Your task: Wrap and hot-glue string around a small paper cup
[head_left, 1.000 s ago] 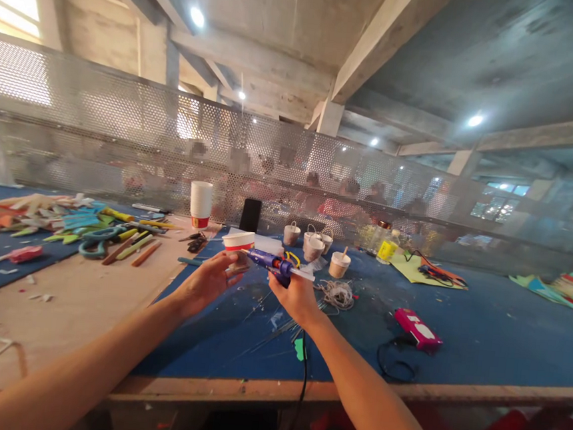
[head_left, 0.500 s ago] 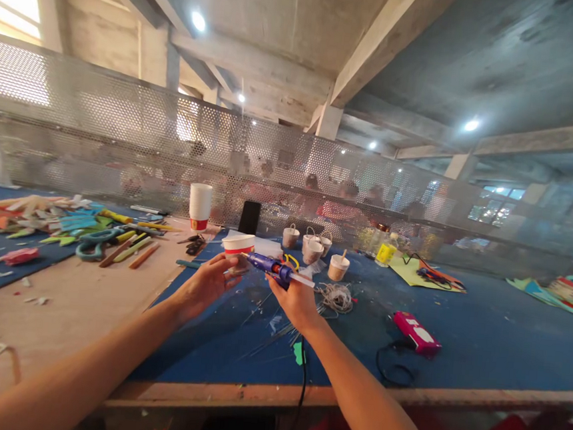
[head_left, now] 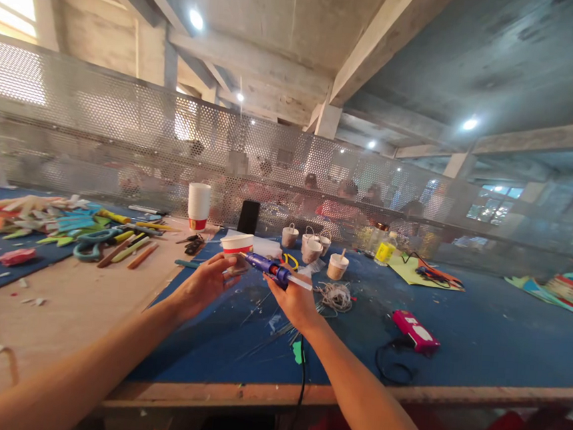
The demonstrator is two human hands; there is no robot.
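My right hand [head_left: 296, 303] is wrapped round a blue hot glue gun [head_left: 266, 265], with a pale glue stick [head_left: 303, 282] poking out of its back end and a black cord [head_left: 301, 370] hanging below. The gun's nozzle points left, at the side of a white and red paper cup [head_left: 236, 243]. My left hand [head_left: 209, 283] grips this cup from below, fingers curled round its lower part. The glue gun and the fingers hide much of the cup's lower side, so whether the nozzle touches it I cannot tell.
Several small rope-handled cups [head_left: 312, 249] stand behind my hands, near a twine bundle [head_left: 335, 296]. A cup stack [head_left: 198, 206] and a dark phone [head_left: 249, 217] are at the back. Scissors [head_left: 94, 244] and coloured strips lie left. Right are a pink device [head_left: 415, 331] and a yellow-labelled bottle [head_left: 386, 248].
Almost nothing differs. The whole view has shifted very slightly, while both hands keep the cup and the glue gun in the same position relative to each other.
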